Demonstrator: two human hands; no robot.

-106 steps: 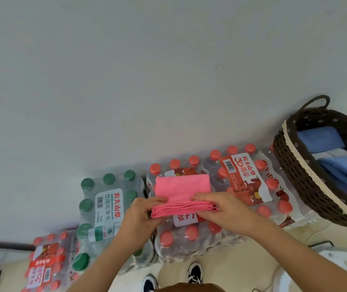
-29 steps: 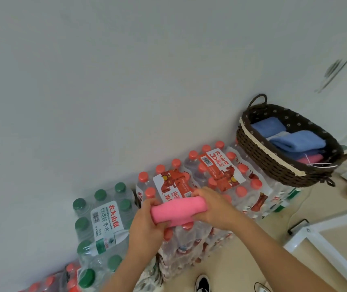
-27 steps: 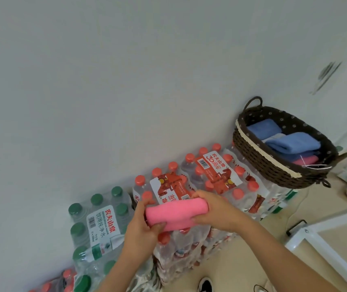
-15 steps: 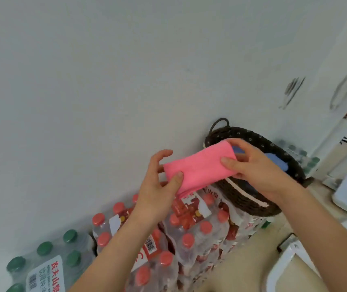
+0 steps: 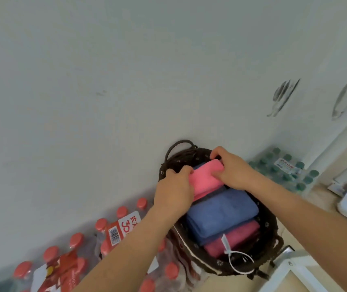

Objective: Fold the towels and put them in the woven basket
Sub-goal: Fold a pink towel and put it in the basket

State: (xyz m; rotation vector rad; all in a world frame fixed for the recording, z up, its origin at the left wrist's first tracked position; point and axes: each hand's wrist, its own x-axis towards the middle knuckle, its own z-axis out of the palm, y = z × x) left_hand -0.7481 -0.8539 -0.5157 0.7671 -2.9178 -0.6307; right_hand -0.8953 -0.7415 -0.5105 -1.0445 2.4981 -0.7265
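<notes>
Compared with half a second ago, the folded pink towel (image 5: 206, 178) is no longer held up in front of the woven basket (image 5: 268, 225). It is now down inside the rim, at the end of the basket nearest the wall, and the view has tipped to look into the basket. The left hand (image 5: 173, 190) grasps the towel's near-left end, its fingers (image 5: 182, 170) curled over the edge. The right hand (image 5: 231, 171) clamps the far-right end between thumb and curled fingers, so both hands hold the towel and neither has let go. The towel's long axis runs from one hand to the other, across the basket's width and roughly parallel to the blue towel (image 5: 221, 216) just beside it on the near side. Beyond that, a darker pink towel (image 5: 231, 239) lies the same way. The pink towel's near edge meets or overlaps the blue towel, but I cannot tell whether it rests fully on what is under it. The free slot lies straight below the fingers, so the coming move is probably a short press down and a release, with the towel kept crosswise. The left hand has to clear the basket's handle (image 5: 176, 145), so the right is likely the easier one to free first.
</notes>
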